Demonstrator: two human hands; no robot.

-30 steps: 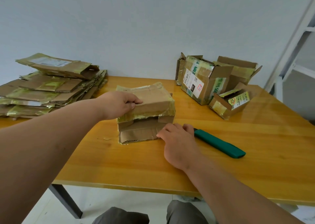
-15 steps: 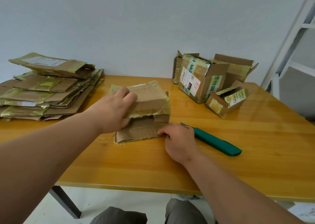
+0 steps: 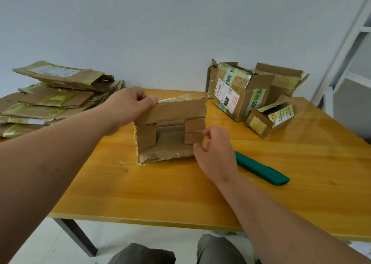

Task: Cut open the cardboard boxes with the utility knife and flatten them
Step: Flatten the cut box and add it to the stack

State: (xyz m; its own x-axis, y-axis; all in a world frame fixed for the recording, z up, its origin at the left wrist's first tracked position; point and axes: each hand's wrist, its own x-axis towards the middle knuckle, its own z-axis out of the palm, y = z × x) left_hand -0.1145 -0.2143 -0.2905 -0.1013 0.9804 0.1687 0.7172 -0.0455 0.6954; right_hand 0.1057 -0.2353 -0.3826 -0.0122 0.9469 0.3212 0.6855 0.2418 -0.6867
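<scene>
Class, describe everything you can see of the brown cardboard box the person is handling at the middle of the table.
The brown cardboard box stands on the yellow wooden table, its open end facing the camera. Its top flap is raised, two short side flaps stand inward, and the bottom flap lies flat on the table. Yellowish tape remnants cling to its edges. The left hand grips the top flap's left corner; the right hand pinches the right side flap. The inside looks empty.

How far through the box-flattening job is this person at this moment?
Done: a stack of flattened boxes lies far left. In hand: the left hand grips the top flap of an opened box; the right hand is at its right flap, and the utility knife lies on the table. Left: the unflattened boxes far right.
</scene>
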